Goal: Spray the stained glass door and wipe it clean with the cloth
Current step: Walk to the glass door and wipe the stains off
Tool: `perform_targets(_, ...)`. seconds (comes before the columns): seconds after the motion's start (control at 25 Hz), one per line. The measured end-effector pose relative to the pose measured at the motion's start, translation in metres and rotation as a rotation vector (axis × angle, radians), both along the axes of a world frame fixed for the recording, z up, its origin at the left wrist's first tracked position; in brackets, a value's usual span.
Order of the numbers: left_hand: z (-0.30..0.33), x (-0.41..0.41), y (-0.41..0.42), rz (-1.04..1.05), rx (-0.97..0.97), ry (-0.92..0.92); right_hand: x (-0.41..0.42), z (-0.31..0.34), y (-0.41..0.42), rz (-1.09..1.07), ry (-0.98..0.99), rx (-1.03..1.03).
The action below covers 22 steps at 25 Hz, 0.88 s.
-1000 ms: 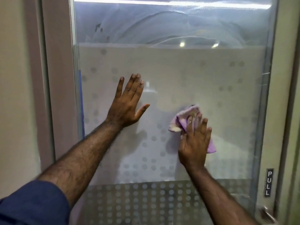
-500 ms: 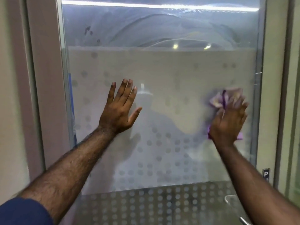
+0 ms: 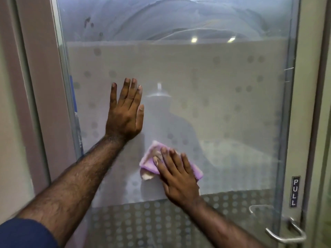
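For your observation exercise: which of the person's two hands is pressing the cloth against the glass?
The right hand, low on the glass door, covers the purple cloth; the left hand rests bare and flat.

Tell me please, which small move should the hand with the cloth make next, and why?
Probably sweep the cloth upward toward the top left. The right hand presses it flat low on the glass door, the left hand braces beside it, and dark spots remain on the clear upper pane.
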State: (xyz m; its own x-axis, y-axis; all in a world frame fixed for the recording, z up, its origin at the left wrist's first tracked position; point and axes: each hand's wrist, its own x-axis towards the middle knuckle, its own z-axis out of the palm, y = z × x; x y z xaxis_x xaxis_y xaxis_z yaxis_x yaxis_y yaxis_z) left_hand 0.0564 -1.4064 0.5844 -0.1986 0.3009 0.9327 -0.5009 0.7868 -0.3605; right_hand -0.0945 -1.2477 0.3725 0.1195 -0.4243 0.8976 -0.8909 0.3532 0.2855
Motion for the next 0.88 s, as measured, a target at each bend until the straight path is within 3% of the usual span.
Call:
perform_targets(0.08,-0.001,0.0,0.002,-0.005,-0.012,-0.005,-0.018,-0.047,0.018,-0.034,0.007,0.064)
perform_targets(0.16,-0.001,0.0,0.003,-0.006,-0.014,-0.008,-0.044,-0.055,0.038,-0.037,-0.006,0.049)
perform_targets(0.36,-0.002,0.004,0.003,-0.004,-0.007,0.006,-0.064,0.064,0.043,-0.095,-0.462,-0.415)
perform_targets(0.44,-0.001,0.005,0.004,-0.021,0.007,0.003,-0.051,0.111,0.026,-0.138,-0.542,-0.531)
perform_targets(0.52,0.0,0.007,0.004,-0.027,0.032,0.007,-0.03,0.133,0.006,-0.142,-0.495,-0.545)
perform_targets(0.64,0.002,0.012,0.003,-0.006,0.025,-0.001,0.016,0.13,-0.023,-0.073,-0.357,-0.408)
perform_targets(0.88,0.004,0.042,-0.008,0.043,0.055,0.061,0.074,0.029,-0.063,0.149,0.017,-0.073)
